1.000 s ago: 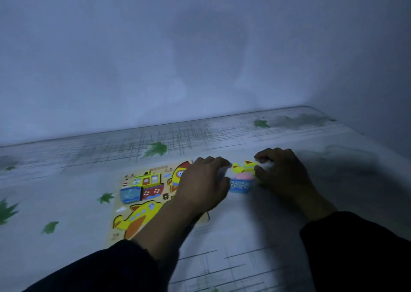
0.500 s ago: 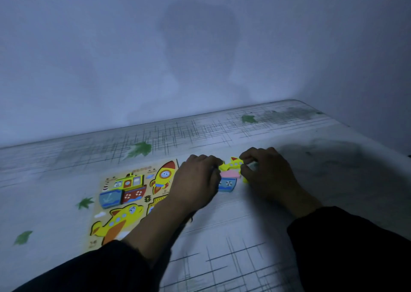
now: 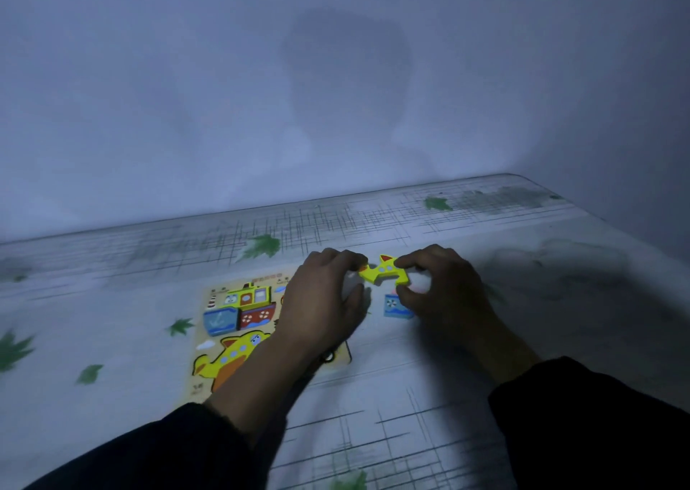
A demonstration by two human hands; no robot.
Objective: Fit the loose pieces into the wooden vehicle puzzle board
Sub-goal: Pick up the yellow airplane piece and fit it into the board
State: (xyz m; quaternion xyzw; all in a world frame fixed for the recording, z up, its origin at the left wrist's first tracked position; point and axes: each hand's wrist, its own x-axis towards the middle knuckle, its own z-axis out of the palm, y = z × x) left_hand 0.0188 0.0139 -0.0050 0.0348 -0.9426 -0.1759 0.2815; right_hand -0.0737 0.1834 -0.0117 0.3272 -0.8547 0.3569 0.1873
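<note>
Both the left hand [image 3: 321, 303] and the right hand [image 3: 444, 291] pinched the yellow airplane piece [image 3: 384, 270], lifted just beyond the puzzle board [image 3: 239, 325], a pickup step that next likely called for carrying it leftward to its recess.

puzzle board [image 3: 224, 325] left on table [image 3: 410, 396], loose pieces [image 3: 395, 305] right

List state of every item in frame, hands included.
yellow plane piece: lifted, gripped by both hands, not in board
blue piece: loose on table, right of board
pink piece: mostly hidden under right hand
puzzle board: flat, ship and plane areas filled, right part hidden
left hand: pinching piece
right hand: pinching piece
</note>
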